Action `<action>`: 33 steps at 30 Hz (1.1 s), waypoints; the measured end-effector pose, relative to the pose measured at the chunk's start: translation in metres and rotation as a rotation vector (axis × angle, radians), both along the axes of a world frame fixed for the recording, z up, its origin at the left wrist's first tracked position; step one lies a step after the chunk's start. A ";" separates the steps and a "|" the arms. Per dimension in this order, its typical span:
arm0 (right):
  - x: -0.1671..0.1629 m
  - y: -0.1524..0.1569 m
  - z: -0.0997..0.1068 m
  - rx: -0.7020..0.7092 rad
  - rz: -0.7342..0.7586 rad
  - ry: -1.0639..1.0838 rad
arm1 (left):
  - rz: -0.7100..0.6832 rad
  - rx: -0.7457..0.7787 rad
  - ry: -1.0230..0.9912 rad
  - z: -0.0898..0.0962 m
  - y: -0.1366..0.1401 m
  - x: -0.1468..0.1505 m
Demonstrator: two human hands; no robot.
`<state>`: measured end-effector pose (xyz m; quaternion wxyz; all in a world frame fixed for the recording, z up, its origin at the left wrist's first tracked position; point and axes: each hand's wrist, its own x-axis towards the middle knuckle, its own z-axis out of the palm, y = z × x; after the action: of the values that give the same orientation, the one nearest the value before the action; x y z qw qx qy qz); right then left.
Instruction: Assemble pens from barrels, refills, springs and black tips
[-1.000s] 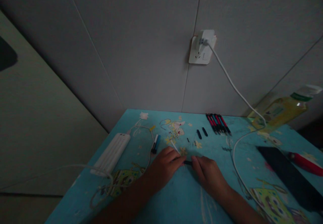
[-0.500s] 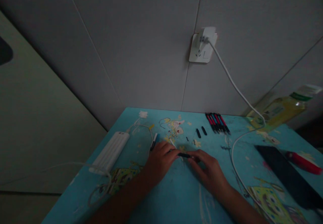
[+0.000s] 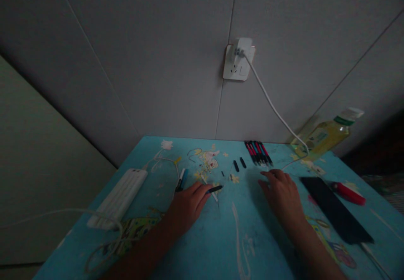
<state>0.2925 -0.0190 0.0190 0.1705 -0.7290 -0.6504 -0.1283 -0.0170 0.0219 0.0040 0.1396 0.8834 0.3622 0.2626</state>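
Note:
My left hand [image 3: 188,203] is closed around a dark pen [image 3: 215,189], whose pointed end sticks out to the right. Under that end, a thin white stick [image 3: 212,192] lies on the tabletop. Close to the left fingers rest a white-and-black pen piece [image 3: 181,178] and a blue one [image 3: 184,179], partly hidden by the hand. My right hand [image 3: 280,191] hovers above the table with thumb and fingers apart, holding nothing. Beyond it lies a row of several red, blue and black pens [image 3: 258,153]. Two short black pen grips [image 3: 239,164] are left of that row.
A white power strip [image 3: 118,198] with its cable sits at the left. On the right are a dark flat board [image 3: 336,208], a red-handled object [image 3: 349,193] and a bottle of yellow liquid [image 3: 328,137]. A white cord [image 3: 271,103] hangs from the wall socket [image 3: 236,63].
My right hand has let go of the pen's end and moved right, towards the row of pens. The left hand keeps the pen. The view has turned slightly right.

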 end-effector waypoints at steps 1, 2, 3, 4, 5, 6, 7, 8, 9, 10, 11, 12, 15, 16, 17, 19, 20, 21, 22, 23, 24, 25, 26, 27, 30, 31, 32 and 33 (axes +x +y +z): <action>0.008 -0.001 -0.002 -0.013 -0.036 -0.039 | -0.002 -0.012 -0.002 -0.001 0.000 0.000; 0.013 -0.002 -0.004 -0.026 -0.064 -0.069 | -0.004 -0.025 -0.007 -0.002 0.000 0.000; 0.017 -0.003 -0.006 -0.041 -0.082 -0.092 | -0.002 -0.038 -0.016 -0.004 0.000 0.000; 0.019 -0.003 -0.008 -0.057 -0.097 -0.108 | 0.001 -0.051 -0.030 -0.005 0.000 0.000; 0.020 -0.004 -0.010 -0.073 -0.109 -0.118 | 0.004 -0.062 -0.047 -0.006 0.001 0.000; 0.020 -0.004 -0.011 -0.087 -0.117 -0.121 | 0.008 -0.070 -0.066 -0.007 0.001 0.000; 0.019 -0.004 -0.012 -0.097 -0.120 -0.118 | 0.010 -0.076 -0.081 -0.008 0.001 0.000; 0.018 -0.003 -0.011 -0.100 -0.119 -0.106 | 0.009 -0.078 -0.092 -0.008 0.002 0.000; 0.018 -0.001 -0.010 -0.094 -0.113 -0.084 | 0.005 -0.080 -0.096 -0.008 0.002 0.000; 0.016 0.000 -0.009 -0.080 -0.098 -0.049 | -0.002 -0.082 -0.095 -0.007 0.002 0.000; 0.014 0.002 -0.007 -0.058 -0.069 0.004 | -0.008 -0.085 -0.093 -0.007 0.002 0.000; 0.010 0.003 -0.004 -0.033 -0.022 0.080 | -0.014 -0.089 -0.091 -0.006 0.001 0.000; -0.010 0.005 0.005 0.007 0.189 0.432 | -0.020 -0.103 -0.098 -0.004 0.000 0.002; -0.019 0.004 0.008 0.001 0.250 0.565 | -0.021 -0.105 -0.099 -0.004 -0.001 0.002; -0.029 0.002 0.011 -0.016 0.295 0.684 | -0.026 -0.107 -0.095 -0.003 -0.002 0.002; -0.046 -0.002 0.014 -0.045 0.360 0.845 | -0.044 -0.106 -0.080 -0.003 -0.003 0.003; -0.053 -0.004 0.014 -0.058 0.379 0.897 | -0.055 -0.103 -0.072 -0.004 -0.003 0.003; -0.058 -0.005 0.014 -0.068 0.392 0.936 | -0.064 -0.099 -0.066 -0.004 -0.004 0.003; -0.062 -0.006 0.014 -0.079 0.397 0.966 | -0.072 -0.095 -0.062 -0.004 -0.004 0.003; -0.064 -0.007 0.013 -0.085 0.398 0.990 | -0.076 -0.092 -0.060 -0.004 -0.004 0.003; -0.065 -0.007 0.012 -0.089 0.397 1.011 | -0.081 -0.091 -0.060 -0.004 -0.004 0.003; -0.066 -0.007 0.010 -0.091 0.395 1.028 | -0.086 -0.093 -0.059 -0.004 -0.005 0.003; -0.067 -0.006 0.009 -0.093 0.392 1.039 | -0.090 -0.095 -0.059 -0.004 -0.005 0.003; -0.068 -0.006 0.008 -0.096 0.392 1.043 | -0.094 -0.097 -0.058 -0.003 -0.006 0.003; -0.072 -0.006 0.005 -0.113 0.403 1.026 | -0.100 -0.096 -0.051 -0.001 -0.007 0.003; -0.073 -0.006 0.004 -0.117 0.407 1.020 | -0.100 -0.096 -0.044 -0.001 -0.007 0.003; -0.075 -0.006 0.003 -0.124 0.411 1.017 | -0.099 -0.095 -0.035 -0.002 -0.007 0.003; -0.076 -0.007 0.002 -0.133 0.416 1.017 | -0.096 -0.092 -0.027 -0.003 -0.007 0.003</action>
<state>0.2162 -0.0260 0.0208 0.4387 -0.5643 -0.6230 0.3177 -0.0141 0.0151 0.0014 0.1973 0.8888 0.3292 0.2505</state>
